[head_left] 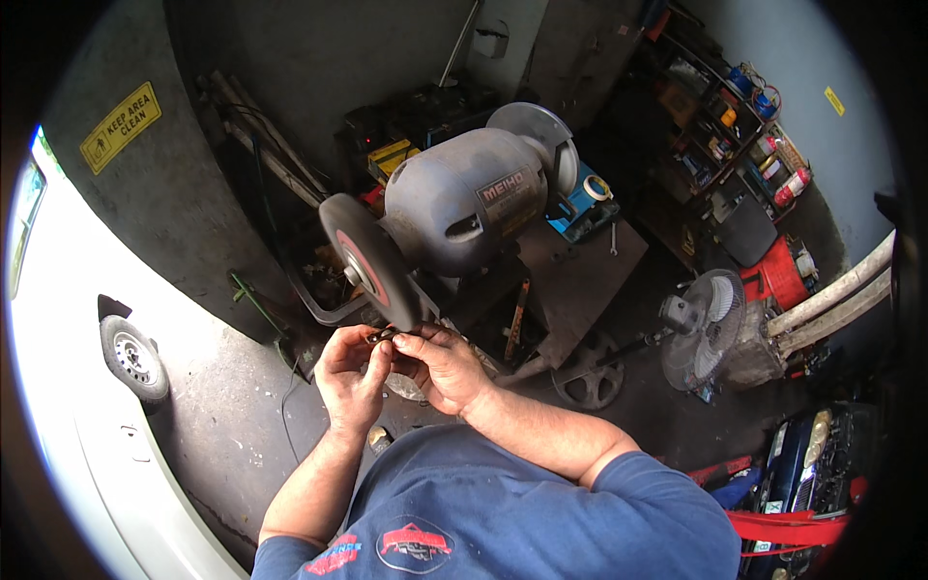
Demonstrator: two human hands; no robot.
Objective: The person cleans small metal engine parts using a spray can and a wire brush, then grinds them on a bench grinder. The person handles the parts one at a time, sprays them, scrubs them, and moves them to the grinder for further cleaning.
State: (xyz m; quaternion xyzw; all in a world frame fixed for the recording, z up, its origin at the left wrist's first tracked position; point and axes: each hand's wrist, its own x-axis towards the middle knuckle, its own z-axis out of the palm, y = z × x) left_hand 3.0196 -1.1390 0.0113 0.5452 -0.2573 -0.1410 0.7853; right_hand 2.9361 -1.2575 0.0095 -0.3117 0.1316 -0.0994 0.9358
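Observation:
A grey bench grinder (435,208) stands in front of me. Its dark left wheel (394,271) has a reddish ring around the hub, and a second wheel (534,126) sits at the far right end. Just below the left wheel's lower edge, both my hands pinch a small dark metal piece (383,335). My left hand (348,382) has thumb and fingers closed on its left end. My right hand (447,369) is closed around the other end, its thumb on top. The fingers partly hide the piece, and I cannot tell whether it touches the wheel.
A roll of tape (597,188) lies on a blue box (580,208) behind the grinder, near a wrench (613,239). A pedestal fan (704,329) stands at the right, before cluttered shelves (720,126). A white vehicle (106,416) and a wheel (135,360) are at the left.

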